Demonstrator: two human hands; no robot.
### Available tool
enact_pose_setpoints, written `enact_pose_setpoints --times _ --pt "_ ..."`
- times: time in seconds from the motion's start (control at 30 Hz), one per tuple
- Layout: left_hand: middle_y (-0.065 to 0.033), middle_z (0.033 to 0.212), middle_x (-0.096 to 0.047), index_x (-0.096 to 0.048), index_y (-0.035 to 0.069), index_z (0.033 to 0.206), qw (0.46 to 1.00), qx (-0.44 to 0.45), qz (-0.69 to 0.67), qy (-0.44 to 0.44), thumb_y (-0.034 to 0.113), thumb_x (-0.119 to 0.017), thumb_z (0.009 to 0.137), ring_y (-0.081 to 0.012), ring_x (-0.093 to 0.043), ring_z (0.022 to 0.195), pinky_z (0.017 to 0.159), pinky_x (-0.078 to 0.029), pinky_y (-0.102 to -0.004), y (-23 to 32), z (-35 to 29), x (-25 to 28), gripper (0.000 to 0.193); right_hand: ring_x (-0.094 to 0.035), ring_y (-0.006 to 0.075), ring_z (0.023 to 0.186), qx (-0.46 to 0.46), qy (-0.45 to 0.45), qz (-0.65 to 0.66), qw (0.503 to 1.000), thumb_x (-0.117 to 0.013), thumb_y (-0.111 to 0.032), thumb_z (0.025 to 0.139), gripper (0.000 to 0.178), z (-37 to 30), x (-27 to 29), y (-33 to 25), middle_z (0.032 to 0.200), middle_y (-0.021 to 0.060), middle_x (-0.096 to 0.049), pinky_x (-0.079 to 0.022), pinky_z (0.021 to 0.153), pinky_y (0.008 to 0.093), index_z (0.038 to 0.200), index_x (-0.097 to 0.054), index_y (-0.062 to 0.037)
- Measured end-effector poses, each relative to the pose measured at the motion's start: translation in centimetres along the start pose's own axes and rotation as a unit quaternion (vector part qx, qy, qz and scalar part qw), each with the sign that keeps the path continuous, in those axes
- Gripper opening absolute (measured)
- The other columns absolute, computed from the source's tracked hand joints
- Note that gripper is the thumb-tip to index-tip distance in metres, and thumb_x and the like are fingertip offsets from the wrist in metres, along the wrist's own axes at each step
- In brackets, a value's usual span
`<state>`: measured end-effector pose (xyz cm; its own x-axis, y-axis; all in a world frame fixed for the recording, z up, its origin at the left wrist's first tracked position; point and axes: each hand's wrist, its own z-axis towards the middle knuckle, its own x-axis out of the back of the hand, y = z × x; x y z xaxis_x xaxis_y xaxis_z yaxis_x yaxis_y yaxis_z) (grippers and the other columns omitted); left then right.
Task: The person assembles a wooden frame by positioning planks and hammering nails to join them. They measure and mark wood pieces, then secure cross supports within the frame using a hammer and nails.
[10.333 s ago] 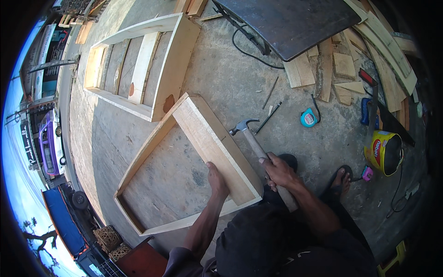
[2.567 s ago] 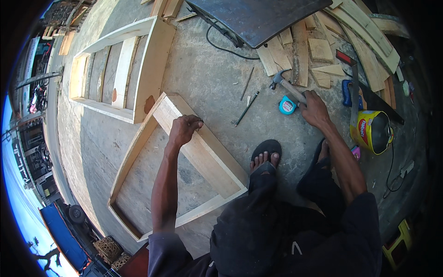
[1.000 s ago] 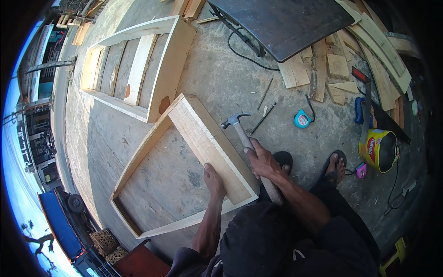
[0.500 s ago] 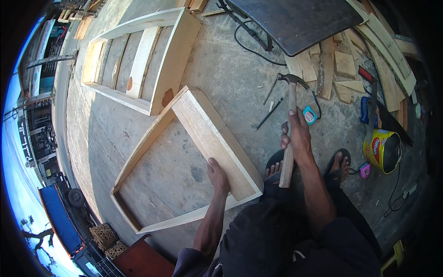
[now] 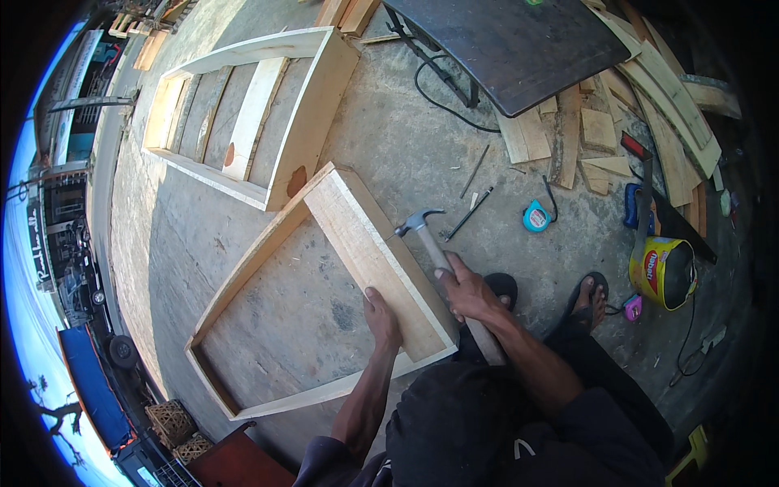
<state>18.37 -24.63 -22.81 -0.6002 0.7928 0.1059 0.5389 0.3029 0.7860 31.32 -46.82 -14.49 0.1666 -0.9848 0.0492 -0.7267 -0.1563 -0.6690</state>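
Observation:
A four-sided wooden frame [image 5: 264, 243] of pale boards lies on the concrete in front of me. My left hand [image 5: 384, 322] grips its near right board, thumb resting on the wide inner face and the other fingers mostly hidden. My right hand [image 5: 469, 290] is closed around the wooden handle of a claw hammer [image 5: 422, 223]. The hammer's metal head is right beside the outer face of that same board; whether it touches cannot be made out. A dark pencil-like rod [image 5: 469, 214] and a thin stick [image 5: 475, 171] lie beyond the hammer.
A second frame with crosspieces [image 5: 258, 114] stands behind at left. A dark-topped table [image 5: 519, 49] is at the far side. Offcuts [image 5: 599, 130], a turquoise tape measure [image 5: 536, 216], a handsaw [image 5: 677, 215], a yellow tin [image 5: 669, 272] and a pink tape measure [image 5: 633, 307] lie rightward.
My right hand has swung the hammer left and down, bringing its head from beside the turquoise tape measure to the frame board. My left hand keeps its grip on the frame.

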Motion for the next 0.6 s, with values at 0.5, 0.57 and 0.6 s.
enact_pose_setpoints --times 0.5,0.57,0.6 --pt "-0.0190 0.126 -0.064 -0.047 -0.002 0.141 0.999 -0.007 0.025 0.022 0.056 -0.036 0.112 -0.0273 -0.065 0.109 0.098 -0.054 -0.0421 0.0 -0.3 0.0 0.066 -0.048 0.0129 0.046 0.034 -0.020 0.054 0.998 -0.048 -0.030 0.111 0.048 0.3 -0.4 -0.7 0.072 0.0023 -0.049 -0.044 0.042 0.0317 0.155 -0.041 -0.0109" --pt "-0.0189 0.126 -0.064 -0.047 -0.002 0.141 0.999 -0.010 0.034 0.020 0.056 -0.036 0.112 -0.0270 -0.066 0.108 0.098 -0.054 -0.0422 0.0 -0.1 0.0 0.066 -0.048 0.0130 0.047 0.028 0.133 0.209 0.969 -0.048 -0.030 0.111 0.048 0.4 -0.7 -0.7 0.073 0.0028 -0.049 -0.044 0.042 0.0323 0.154 -0.042 -0.0109" --pt "-0.0189 0.126 -0.064 -0.047 -0.002 0.141 0.999 -0.014 0.039 0.018 0.056 -0.036 0.112 -0.0268 -0.066 0.108 0.098 -0.054 -0.0422 0.0 -0.1 0.1 0.066 -0.049 0.0131 0.048 0.056 0.196 0.289 0.935 -0.048 -0.030 0.111 0.048 0.6 -0.7 -0.8 0.073 0.0031 -0.050 -0.044 0.042 0.0325 0.154 -0.042 -0.0110"
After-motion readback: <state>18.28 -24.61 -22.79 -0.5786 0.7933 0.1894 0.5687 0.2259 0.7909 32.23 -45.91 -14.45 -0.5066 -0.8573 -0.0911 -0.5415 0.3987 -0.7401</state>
